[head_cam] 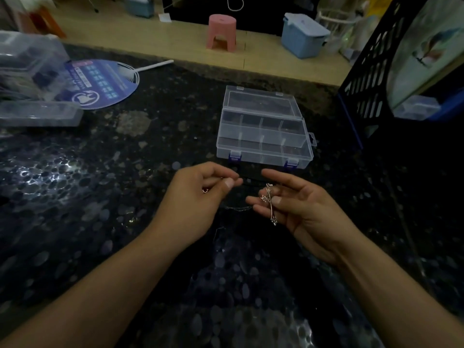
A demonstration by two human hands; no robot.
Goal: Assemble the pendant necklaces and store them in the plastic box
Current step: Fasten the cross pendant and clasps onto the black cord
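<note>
My right hand [293,204] pinches a rose-gold cross pendant [269,202] between thumb and fingers, palm turned up. My left hand [200,194] pinches the end of a thin dark cord [251,181] between thumb and forefinger, and a small metal clasp shows under its fingers. The cord runs between the two hands, and a short stretch of chain [237,208] hangs below them. Just beyond the hands stands the clear plastic box [263,156], lid folded back, its divided compartments looking empty.
A round blue hand fan [100,82] and several clear plastic cases [37,114] lie at the far left of the dark speckled table. A black lattice crate [364,79] stands at the right. On the floor beyond are a pink stool [221,32] and a blue bin [302,36].
</note>
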